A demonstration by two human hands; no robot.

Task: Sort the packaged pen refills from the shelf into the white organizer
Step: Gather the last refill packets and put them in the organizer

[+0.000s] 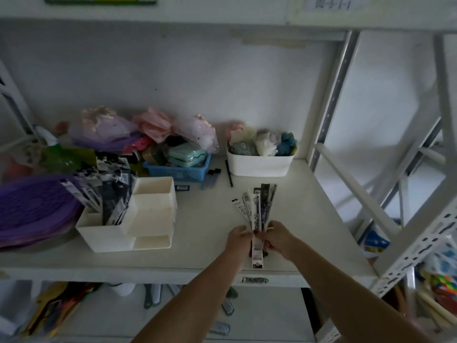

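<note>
Both hands' fingers [249, 234] pinch fanned refill pkgs [257, 209].

I count about five refill packets [257, 209] fanned in two hands, one white organizer [148, 219] with more packets I can't count, one blue basket [180, 172], one white bin [259, 164].

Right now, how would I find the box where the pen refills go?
Look at the white shelf, left of the two hands. In front of the blue basket sits the white organizer. Unlike the white bin of soft toys, it has several compartments, with black-and-white refill packs standing in its left one.
</note>
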